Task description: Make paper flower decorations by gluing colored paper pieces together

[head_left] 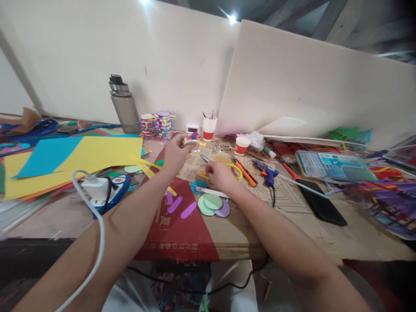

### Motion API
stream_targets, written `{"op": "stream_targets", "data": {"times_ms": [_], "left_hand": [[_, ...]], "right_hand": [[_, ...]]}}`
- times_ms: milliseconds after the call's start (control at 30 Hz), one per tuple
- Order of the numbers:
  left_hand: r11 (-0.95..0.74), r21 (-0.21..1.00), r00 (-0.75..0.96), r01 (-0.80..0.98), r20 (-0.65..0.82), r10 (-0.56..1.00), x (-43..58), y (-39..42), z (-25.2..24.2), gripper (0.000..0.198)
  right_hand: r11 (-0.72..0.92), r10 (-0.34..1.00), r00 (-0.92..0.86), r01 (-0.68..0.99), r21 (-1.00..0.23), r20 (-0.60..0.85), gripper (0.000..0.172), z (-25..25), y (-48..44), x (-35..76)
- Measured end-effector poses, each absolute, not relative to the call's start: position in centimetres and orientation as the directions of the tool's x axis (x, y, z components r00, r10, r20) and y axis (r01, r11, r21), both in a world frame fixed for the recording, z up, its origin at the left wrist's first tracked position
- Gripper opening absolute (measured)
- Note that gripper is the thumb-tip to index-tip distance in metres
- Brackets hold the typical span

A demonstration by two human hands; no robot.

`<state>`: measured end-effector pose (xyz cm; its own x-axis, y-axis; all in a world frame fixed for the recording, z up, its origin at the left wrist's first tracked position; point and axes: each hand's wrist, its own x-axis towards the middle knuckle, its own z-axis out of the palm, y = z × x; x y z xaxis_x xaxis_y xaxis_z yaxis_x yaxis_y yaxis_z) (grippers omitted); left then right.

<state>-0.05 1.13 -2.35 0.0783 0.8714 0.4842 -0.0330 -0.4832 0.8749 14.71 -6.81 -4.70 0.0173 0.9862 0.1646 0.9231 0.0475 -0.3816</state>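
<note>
Counter (238, 240): paper sheets (100, 154) left, bottle (125, 110) behind them, upper left of frame; paper discs (212, 202) below centre, near right hand (221, 174); glue gun (269, 176) right of centre, phone (323, 203) further right, case (334, 165) behind phone.

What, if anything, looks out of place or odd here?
The white cable looks oddly placed: from the white plug it loops across the left forearm, where it might snag. No spill is evident.

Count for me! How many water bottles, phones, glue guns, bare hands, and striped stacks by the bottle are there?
Water bottles: 1
Phones: 1
Glue guns: 1
Hands: 2
Striped stacks: 2
Total: 7
</note>
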Motion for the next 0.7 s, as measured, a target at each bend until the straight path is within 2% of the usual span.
{"op": "stream_targets", "data": {"times_ms": [200,533,700], "left_hand": [[-0.496,0.868,0.088,-0.014,0.495,0.864,-0.05,1.37,-2.67,0.021],[-0.512,0.859,0.103,-0.007,0.51,0.854,0.08,1.43,-2.95,0.023],[-0.52,0.854,0.119,0.0,0.517,0.848,0.08,1.43,-2.96,0.022]], "right_hand": [[0.064,0.976,0.032,0.902,-0.427,0.214,0.016,-4.68,-6.94,14.83],[0.037,0.986,0.056,0.85,-0.525,0.159,0.02,-4.41,-6.85,15.32],[0.032,0.983,0.07,0.848,-0.529,0.171,0.019,-4.42,-6.79,15.33]]}}
